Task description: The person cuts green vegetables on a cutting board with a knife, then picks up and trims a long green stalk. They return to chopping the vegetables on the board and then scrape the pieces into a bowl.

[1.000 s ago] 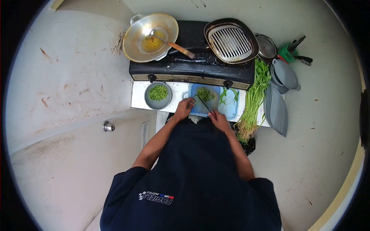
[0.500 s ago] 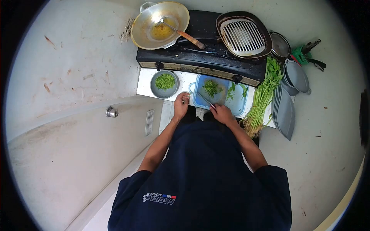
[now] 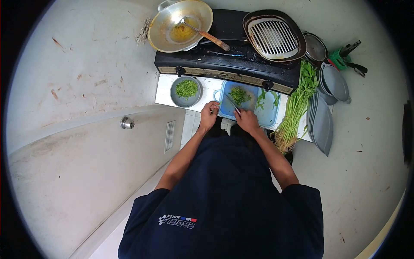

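Note:
My right hand (image 3: 247,120) is closed around the handle of a knife (image 3: 231,101), its blade pointing up and left over a blue cutting board (image 3: 268,119). Beside the blade lies a small heap of chopped greens (image 3: 238,95), with some loose leaves (image 3: 261,100) farther right on the board. At the board's left edge, near its loop handle, my left hand (image 3: 208,114) has its fingers curled together; whatever they pinch is too small to make out. A grey bowl (image 3: 173,98) holding more chopped greens (image 3: 186,89) stands to the left.
Behind the counter edge is a black stove (image 3: 228,64) carrying a wok (image 3: 157,34) with a wooden-handled ladle (image 3: 213,40) and a grill pan (image 3: 276,39). A bundle of leafy stalks (image 3: 295,103) and stacked grey plates (image 3: 320,125) lie right. A door (image 3: 95,164) stands left.
The knife blade has tilted steeper and shifted slightly right over the board. My left hand has moved a little toward the board. The whole view has shifted slightly.

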Demonstrator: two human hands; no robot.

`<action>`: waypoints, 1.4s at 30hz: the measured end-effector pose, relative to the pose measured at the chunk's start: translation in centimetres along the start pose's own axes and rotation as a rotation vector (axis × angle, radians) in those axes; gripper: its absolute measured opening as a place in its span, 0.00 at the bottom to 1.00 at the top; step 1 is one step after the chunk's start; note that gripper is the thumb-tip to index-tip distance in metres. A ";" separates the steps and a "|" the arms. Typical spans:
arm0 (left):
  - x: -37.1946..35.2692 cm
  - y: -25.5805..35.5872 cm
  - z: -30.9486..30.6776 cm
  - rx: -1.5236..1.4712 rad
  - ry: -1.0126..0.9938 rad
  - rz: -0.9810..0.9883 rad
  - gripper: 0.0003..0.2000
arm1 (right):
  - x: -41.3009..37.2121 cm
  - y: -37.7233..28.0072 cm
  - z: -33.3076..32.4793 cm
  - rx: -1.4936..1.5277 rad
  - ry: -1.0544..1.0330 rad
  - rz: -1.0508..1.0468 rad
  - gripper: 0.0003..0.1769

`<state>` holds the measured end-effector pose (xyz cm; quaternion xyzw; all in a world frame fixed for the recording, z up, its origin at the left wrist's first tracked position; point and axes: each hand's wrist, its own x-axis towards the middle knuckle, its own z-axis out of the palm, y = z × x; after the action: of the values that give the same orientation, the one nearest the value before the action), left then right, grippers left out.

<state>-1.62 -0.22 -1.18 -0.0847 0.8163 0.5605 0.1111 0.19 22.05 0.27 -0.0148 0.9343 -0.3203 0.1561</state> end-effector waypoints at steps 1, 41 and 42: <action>0.2 -0.2 0.0 0.019 -0.006 0.022 0.12 | 0.2 -0.1 0.1 0.013 0.007 0.017 0.24; 0.9 2.0 2.0 0.392 -0.113 0.369 0.13 | -1.2 1.1 -0.7 -0.174 -0.041 -0.115 0.24; 0.9 2.0 2.0 0.386 -0.106 0.379 0.13 | -1.6 1.6 -0.4 -0.175 -0.033 -0.115 0.24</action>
<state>-2.81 2.36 -0.38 0.1216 0.9023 0.4090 0.0608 1.68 23.77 0.09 -0.0871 0.9536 -0.2455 0.1510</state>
